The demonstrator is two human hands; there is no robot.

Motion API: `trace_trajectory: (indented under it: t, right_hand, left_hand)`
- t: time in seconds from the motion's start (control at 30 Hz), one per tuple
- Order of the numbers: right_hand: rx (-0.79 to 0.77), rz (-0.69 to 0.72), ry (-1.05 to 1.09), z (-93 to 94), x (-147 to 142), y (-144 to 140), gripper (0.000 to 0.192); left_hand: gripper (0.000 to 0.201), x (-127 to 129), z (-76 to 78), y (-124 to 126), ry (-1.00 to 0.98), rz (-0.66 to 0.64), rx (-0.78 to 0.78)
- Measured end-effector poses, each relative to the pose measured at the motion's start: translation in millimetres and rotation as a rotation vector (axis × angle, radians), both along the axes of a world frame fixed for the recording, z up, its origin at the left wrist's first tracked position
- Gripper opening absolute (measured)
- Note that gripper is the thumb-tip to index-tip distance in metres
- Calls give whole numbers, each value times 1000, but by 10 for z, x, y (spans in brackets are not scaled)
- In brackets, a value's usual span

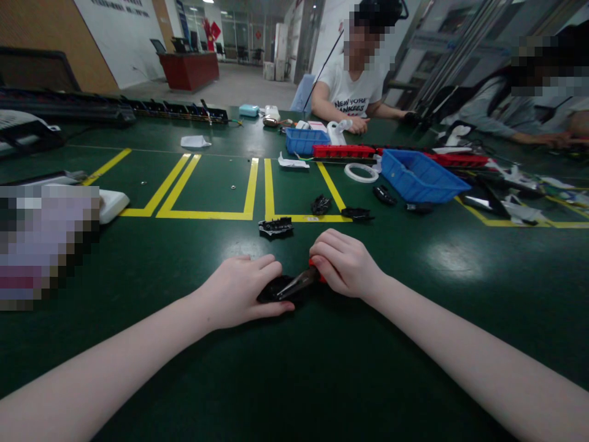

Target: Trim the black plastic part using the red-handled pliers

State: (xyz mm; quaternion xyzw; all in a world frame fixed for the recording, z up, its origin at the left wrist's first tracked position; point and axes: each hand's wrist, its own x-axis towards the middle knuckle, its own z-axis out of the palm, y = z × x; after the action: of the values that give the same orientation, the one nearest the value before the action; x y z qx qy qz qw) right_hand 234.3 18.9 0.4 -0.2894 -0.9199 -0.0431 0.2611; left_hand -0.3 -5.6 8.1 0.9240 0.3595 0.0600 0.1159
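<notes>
On the near part of the table, my left hand (246,288) is closed around a small black plastic part (271,290), thumb along its near side and fingers over the top. My right hand (347,264) grips red-handled pliers (299,282), whose metal jaws point left and rest against the black part. Whether the jaws bite on it I cannot tell. Just beyond my hands lie loose black plastic pieces: one with a ragged edge (276,227), a rounded one (321,204) and a flat one (358,213).
The green table (221,380) carries yellow tape outlines (207,215). Ahead to the right are a blue bin (421,178), a white tape ring (361,173) and a red strip (343,151). A white object (113,205) sits left. A person (352,92) sits opposite, another at far right.
</notes>
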Motion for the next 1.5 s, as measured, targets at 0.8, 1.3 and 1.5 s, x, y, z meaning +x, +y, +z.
trace_trajectory:
  t: [0.8, 1.3, 1.5]
  right_hand:
    - [58, -19, -84, 45, -24, -9, 25]
    - [57, -23, -98, 32, -63, -50, 27]
    - [6, -35, -87, 33, -42, -23, 28]
  left_hand:
    - [41, -4, -13, -4, 21, 11, 11]
    - [42, -10, -57, 18, 11, 7, 28]
    - [41, -9, -54, 17, 6, 19, 10]
